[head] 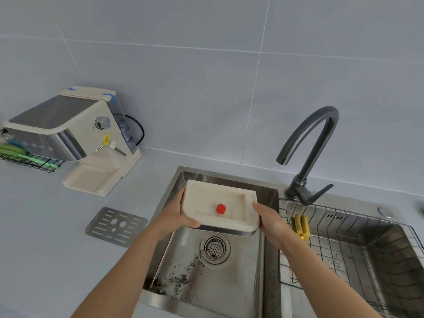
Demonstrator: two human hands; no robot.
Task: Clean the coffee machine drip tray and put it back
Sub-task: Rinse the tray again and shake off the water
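The drip tray is held level over the left sink, lifted clear of the coffee machine. It is clasped at both short ends: the left hand is wrapped around one end, the right hand pressed against the other. The metal grate has been set aside on the bench. Dark grounds lie scattered in the sink, suggesting the tray was emptied. Rinsing under the tap, scrubbing with the sponge, and refitting appear to remain.
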